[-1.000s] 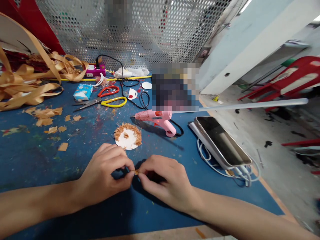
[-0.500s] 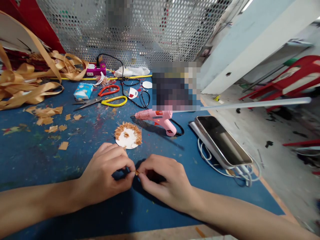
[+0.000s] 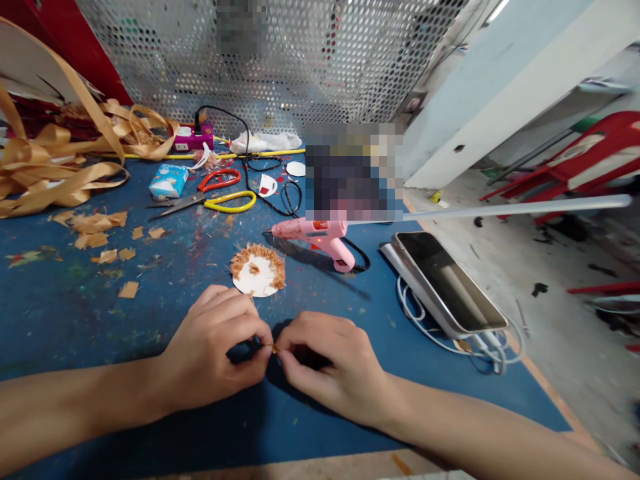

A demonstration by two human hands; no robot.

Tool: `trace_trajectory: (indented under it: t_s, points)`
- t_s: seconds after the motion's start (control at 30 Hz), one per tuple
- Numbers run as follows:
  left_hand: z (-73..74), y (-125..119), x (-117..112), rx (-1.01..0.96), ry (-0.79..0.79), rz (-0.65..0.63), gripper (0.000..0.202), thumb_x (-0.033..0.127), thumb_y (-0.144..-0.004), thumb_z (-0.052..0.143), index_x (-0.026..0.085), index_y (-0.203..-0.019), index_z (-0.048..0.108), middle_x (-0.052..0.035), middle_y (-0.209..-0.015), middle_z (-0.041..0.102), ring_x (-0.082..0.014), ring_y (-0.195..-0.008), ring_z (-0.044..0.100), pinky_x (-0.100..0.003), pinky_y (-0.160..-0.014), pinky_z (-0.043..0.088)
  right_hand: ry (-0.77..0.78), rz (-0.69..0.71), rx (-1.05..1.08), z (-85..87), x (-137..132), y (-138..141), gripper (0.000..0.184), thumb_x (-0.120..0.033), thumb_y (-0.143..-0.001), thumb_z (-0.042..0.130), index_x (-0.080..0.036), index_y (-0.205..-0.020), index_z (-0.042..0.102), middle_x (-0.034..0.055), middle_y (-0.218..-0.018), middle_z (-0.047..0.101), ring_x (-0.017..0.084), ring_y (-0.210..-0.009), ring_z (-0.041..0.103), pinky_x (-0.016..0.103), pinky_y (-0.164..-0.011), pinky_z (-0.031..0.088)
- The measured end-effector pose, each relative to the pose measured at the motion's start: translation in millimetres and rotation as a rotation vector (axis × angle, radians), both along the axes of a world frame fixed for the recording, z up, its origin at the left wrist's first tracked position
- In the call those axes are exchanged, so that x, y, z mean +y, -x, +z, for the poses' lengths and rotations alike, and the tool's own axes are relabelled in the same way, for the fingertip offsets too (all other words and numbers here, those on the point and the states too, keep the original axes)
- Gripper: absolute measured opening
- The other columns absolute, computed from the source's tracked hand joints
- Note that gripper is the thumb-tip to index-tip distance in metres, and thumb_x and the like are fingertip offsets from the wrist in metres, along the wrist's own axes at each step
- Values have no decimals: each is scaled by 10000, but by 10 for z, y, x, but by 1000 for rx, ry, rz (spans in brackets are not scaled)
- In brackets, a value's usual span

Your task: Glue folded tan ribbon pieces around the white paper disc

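Between my two hands is a small piece of golden-brown ribbon (image 3: 275, 348), mostly hidden by the fingertips. My left hand (image 3: 220, 347) pinches one side of it with thumb and forefinger; my right hand (image 3: 335, 363) pinches the other side. Just beyond my left knuckles lies a white paper disc (image 3: 260, 283) with frayed brown ribbon tufts (image 3: 254, 255) around much of its edge and one tuft in its middle. A pink glue gun (image 3: 320, 237) stands past the disc, its nozzle pointing left and a long glue stick (image 3: 525, 210) sticking out to the right.
Cut ribbon squares (image 3: 95, 230) are scattered at the left, below a heap of golden ribbon (image 3: 55, 160). Scissors (image 3: 230, 201) with red and yellow handles lie near a blue packet (image 3: 169, 181). A phone (image 3: 450, 283) rests at the right with white cables (image 3: 415, 313). Perforated metal (image 3: 280, 67) stands behind.
Both hands keep their pinch on the ribbon piece almost unmoved. The whole view has shifted very slightly; nothing on the table has visibly moved.
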State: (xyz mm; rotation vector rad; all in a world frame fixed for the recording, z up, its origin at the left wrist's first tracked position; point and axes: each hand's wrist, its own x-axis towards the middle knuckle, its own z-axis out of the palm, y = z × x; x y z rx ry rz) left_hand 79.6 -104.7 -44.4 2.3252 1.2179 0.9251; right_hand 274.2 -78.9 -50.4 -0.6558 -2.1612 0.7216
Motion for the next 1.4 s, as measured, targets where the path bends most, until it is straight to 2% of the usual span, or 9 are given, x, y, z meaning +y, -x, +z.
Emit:
trace_trajectory:
  t_s: [0.4, 0.63, 0.73, 1.0, 1.4]
  points:
    - [3, -6, 10, 8, -22, -40, 117, 112, -818, 569, 211, -763, 599, 41, -699, 596, -134, -696, 520, -309, -748, 351, 7, 60, 32, -50, 18, -11, 126, -69, -812, 541, -175, -773, 596, -23, -624, 583, 82, -548, 516, 186, -533, 419]
    - [37, -3, 13, -55, 19, 12, 123, 116, -841, 568, 212, -777, 612, 33, -714, 579, -132, -711, 528, -287, -726, 367, 250, 36, 45, 51, 26, -35, 92, -121, -738, 579, -195, -782, 546, -43, -656, 549, 62, -497, 469, 174, -471, 393]
    - [45, -1, 15, -82, 19, 23, 130, 107, -838, 572, 211, -770, 611, 36, -708, 580, -127, -703, 527, -279, -708, 367, 293, 1, 67, 54, 35, -31, 107, -113, -728, 580, -199, -767, 531, -57, -633, 526, 56, -483, 444, 168, -454, 371]
    - [35, -2, 23, -46, 9, -14, 119, 108, -831, 581, 211, -779, 611, 39, -708, 562, -126, -709, 521, -285, -735, 362, 251, 14, 69, 44, 53, 0, 105, -90, -755, 575, -182, -719, 612, -46, -599, 567, 52, -489, 478, 150, -464, 387]
    - [37, -19, 6, -25, 1, 7, 98, 131, -793, 583, 204, -735, 609, 29, -687, 581, -138, -692, 519, -310, -736, 368, 139, 20, 42, 34, 35, 17, 129, -99, -779, 559, -186, -697, 608, -36, -586, 592, 61, -490, 510, 162, -473, 399]
